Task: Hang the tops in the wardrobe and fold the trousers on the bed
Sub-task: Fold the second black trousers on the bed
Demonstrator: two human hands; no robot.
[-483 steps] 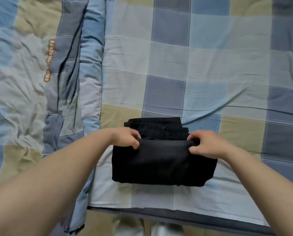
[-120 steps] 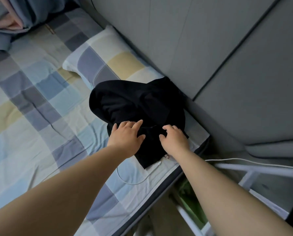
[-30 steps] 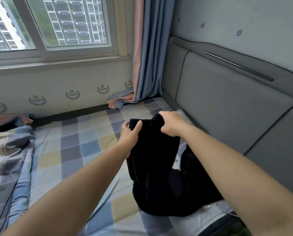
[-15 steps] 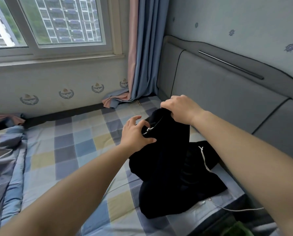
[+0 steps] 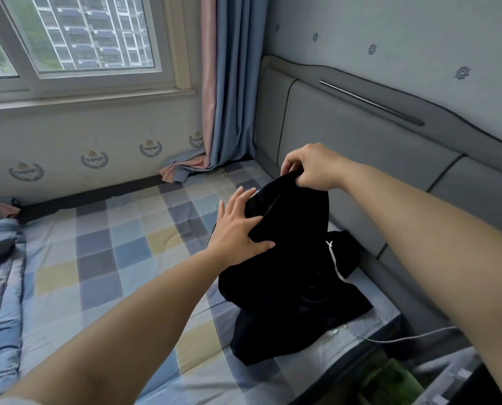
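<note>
You get soft, even daylight from the window (image 5: 77, 33) up and left of your left hand (image 5: 238, 229). No glare, and shadows are faint. The black garment (image 5: 290, 282) between your hands reads as a near-featureless dark mass. Wide-angle bending curves the headboard (image 5: 360, 135) beyond your right hand (image 5: 311, 168); the lower right corner smears.
</note>
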